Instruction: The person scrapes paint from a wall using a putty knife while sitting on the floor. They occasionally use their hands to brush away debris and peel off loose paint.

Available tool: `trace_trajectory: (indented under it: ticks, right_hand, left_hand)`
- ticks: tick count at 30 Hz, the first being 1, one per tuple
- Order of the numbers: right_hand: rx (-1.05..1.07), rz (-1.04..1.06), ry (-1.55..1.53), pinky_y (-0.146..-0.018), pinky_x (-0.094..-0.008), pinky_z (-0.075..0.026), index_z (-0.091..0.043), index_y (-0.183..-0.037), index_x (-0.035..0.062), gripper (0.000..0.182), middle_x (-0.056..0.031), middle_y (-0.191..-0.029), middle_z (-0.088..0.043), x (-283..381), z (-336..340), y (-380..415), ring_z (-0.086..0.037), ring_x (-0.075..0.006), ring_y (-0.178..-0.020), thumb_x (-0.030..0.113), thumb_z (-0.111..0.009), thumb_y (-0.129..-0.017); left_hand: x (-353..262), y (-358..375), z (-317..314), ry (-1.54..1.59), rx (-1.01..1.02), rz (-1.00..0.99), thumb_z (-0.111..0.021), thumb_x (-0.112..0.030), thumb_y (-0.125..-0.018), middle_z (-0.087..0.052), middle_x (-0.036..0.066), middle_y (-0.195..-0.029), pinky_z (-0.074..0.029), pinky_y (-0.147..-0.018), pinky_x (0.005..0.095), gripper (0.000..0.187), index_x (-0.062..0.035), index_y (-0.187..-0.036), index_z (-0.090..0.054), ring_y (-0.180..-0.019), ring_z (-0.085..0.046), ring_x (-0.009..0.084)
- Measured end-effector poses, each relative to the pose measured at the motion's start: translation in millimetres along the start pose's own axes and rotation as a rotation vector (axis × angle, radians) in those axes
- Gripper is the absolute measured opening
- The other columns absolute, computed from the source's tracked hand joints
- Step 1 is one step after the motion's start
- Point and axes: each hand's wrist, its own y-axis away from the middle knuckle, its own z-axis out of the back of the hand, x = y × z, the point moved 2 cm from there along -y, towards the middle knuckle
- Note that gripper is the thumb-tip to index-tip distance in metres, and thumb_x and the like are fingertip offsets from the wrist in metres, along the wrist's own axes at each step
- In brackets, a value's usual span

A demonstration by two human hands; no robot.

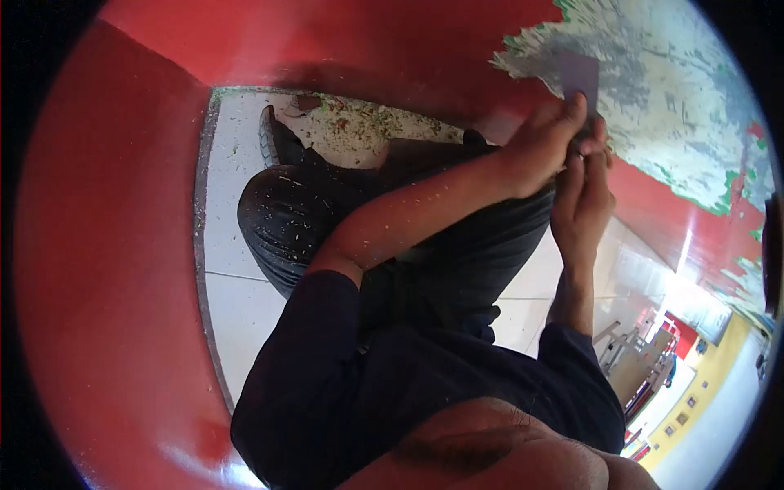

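A scraper (579, 75) with a flat, dull purplish-grey blade lies against the bare, scraped patch of the wall (653, 106), near the edge of the red paint. My left hand (543, 147) is closed around the scraper, its thumb pressed along the base of the blade. Just below, my right hand (585, 192) is also closed, its fingers wrapped at the handle end. Most of the handle is hidden by the fingers. Ragged green and white paint edges border the patch.
Red-painted wall (114, 245) rises on the left and meets the worked wall in a corner. Paint chips (351, 126) litter the white tiled floor (233, 237) and my dark trousers (302, 212). Stacked furniture (641, 363) stands behind at lower right.
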Motion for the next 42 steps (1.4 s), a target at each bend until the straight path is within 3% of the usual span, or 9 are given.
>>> trace_trajectory:
  ticks: [8, 9, 12, 16, 21, 25, 37, 38, 42]
  right_hand:
    - [-0.054, 0.228, 0.098, -0.081, -0.0394, -0.054, -0.055, -0.115, 0.0047, 0.022, -0.0197, -0.129, -0.056, -3, -17, -12, -0.061, -0.0353, -0.11, 0.01, -0.048, -0.095]
    - [0.008, 0.03, 0.096, -0.078, -0.0385, -0.055, -0.054, -0.117, 0.0035, 0.023, -0.0213, -0.125, -0.058, 1, -10, -7, -0.062, -0.0355, -0.107, 0.01, -0.048, -0.095]
    - [-0.026, 0.044, 0.171, -0.073, -0.0373, -0.055, -0.052, -0.119, 0.002, 0.025, -0.0209, -0.123, -0.059, 10, -14, -8, -0.065, -0.0338, -0.101, 0.01, -0.048, -0.095]
    - [0.001, -0.031, 0.052, -0.069, -0.0381, -0.054, -0.053, -0.117, 0.0027, 0.023, -0.0178, -0.119, -0.062, 1, -9, 2, -0.067, -0.0349, -0.093, 0.011, -0.049, -0.095]
    - [0.03, 0.049, 0.055, -0.07, -0.038, -0.055, -0.055, -0.116, 0.0056, 0.022, -0.016, -0.109, -0.067, 25, -26, -28, -0.067, -0.0363, -0.088, 0.012, -0.05, -0.095]
    - [-0.078, 0.131, 0.038, -0.066, -0.04, -0.052, -0.055, -0.116, 0.0062, 0.022, -0.0185, -0.101, -0.065, 4, -16, -12, -0.068, -0.0346, -0.082, 0.012, -0.048, -0.096]
    - [0.064, -0.002, 0.019, -0.062, -0.035, -0.052, -0.055, -0.12, 0.0034, 0.027, -0.0169, -0.104, -0.064, 7, -10, -23, -0.068, -0.0304, -0.074, 0.011, -0.048, -0.096]
    - [0.018, 0.017, -0.026, -0.063, -0.036, -0.052, -0.056, -0.118, 0.0037, 0.024, -0.015, -0.098, -0.066, 6, -13, -22, -0.069, -0.0313, -0.073, 0.011, -0.048, -0.096]
    - [-0.023, 0.071, -0.047, -0.059, -0.0389, -0.051, -0.057, -0.118, 0.0072, 0.024, -0.0149, -0.084, -0.066, 5, -6, -17, -0.067, -0.0341, -0.072, 0.012, -0.05, -0.095]
  left_hand:
    - [-8, 0, 19, -0.152, -0.055, -0.173, -0.036, -0.05, -0.1, -0.053, 0.004, -0.073, -0.049, -0.076, 0.0381, 0.05, -0.0056, -0.086, -0.053, -0.075, -0.059, 0.0207]
    - [-6, -2, 8, 0.001, 0.038, -0.082, -0.034, -0.047, -0.102, -0.053, 0.004, -0.073, -0.049, -0.077, 0.0373, 0.048, -0.0055, -0.087, -0.054, -0.077, -0.06, 0.0208]
    - [-15, 4, 13, -0.29, -0.11, -0.095, -0.033, -0.043, -0.103, -0.048, 0.002, -0.071, -0.048, -0.078, 0.0363, 0.044, -0.0059, -0.09, -0.052, -0.075, -0.058, 0.0202]
    - [2, 1, 12, -0.031, -0.003, -0.089, -0.034, -0.045, -0.102, -0.045, 0.001, -0.07, -0.049, -0.078, 0.0379, 0.043, -0.0062, -0.091, -0.051, -0.071, -0.056, 0.0186]
    - [-34, -5, 20, -0.047, -0.033, -0.291, -0.03, -0.044, -0.103, -0.047, 0.001, -0.069, -0.051, -0.068, 0.0339, 0.047, -0.0053, -0.086, -0.052, -0.074, -0.062, 0.0216]
    - [-10, -3, 17, -0.158, -0.03, -0.118, -0.037, -0.046, -0.101, -0.046, 0.001, -0.07, -0.051, -0.079, 0.0426, 0.044, -0.0054, -0.092, -0.051, -0.071, -0.057, 0.02]
    - [-24, -6, 14, -0.105, 0.01, -0.103, -0.034, -0.045, -0.102, -0.046, 0.002, -0.073, -0.05, -0.083, 0.0379, 0.044, -0.0052, -0.092, -0.052, -0.082, -0.06, 0.0226]
    - [-20, -9, 15, -0.088, 0.001, -0.166, -0.034, -0.046, -0.102, -0.05, 0.002, -0.071, -0.052, -0.062, 0.0316, 0.046, -0.0047, -0.091, -0.052, -0.074, -0.064, 0.021]
    - [-4, -8, 11, -0.066, 0.047, -0.143, -0.034, -0.05, -0.099, -0.046, 0.0, -0.074, -0.05, -0.09, 0.0445, 0.045, -0.0085, -0.092, -0.05, -0.074, -0.054, 0.0181]
